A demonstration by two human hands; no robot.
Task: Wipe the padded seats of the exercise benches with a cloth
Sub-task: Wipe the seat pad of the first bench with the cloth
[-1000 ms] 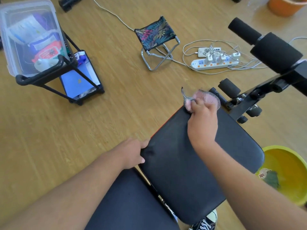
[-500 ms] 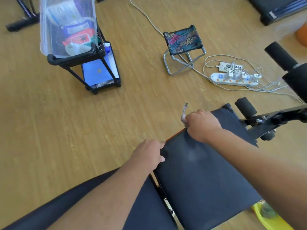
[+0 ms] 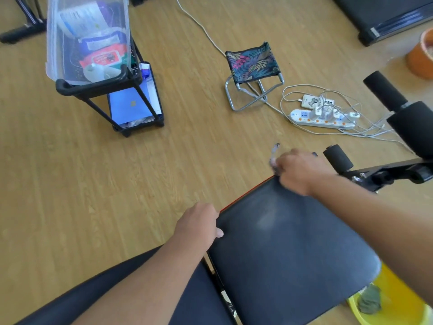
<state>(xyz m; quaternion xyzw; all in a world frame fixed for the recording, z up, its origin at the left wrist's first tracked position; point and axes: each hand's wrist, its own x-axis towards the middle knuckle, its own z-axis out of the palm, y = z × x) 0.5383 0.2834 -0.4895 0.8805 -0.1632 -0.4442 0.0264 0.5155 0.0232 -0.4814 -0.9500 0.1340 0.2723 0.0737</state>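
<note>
Right hand (image 3: 297, 172) closed around a small pale cloth (image 3: 274, 152), pressed at the far left corner of the black padded bench seat (image 3: 288, 249). Left hand (image 3: 199, 225) grips the seat's near left edge, thumb on top. Faint smear mid-seat.

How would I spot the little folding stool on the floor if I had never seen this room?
Start at the black padded seat being wiped, then look across the wooden floor beyond it. The stool stands just left of the white power strip and its tangle of cables. Its leafy, colourful fabric seat on a bent chrome frame sets it apart.
</note>
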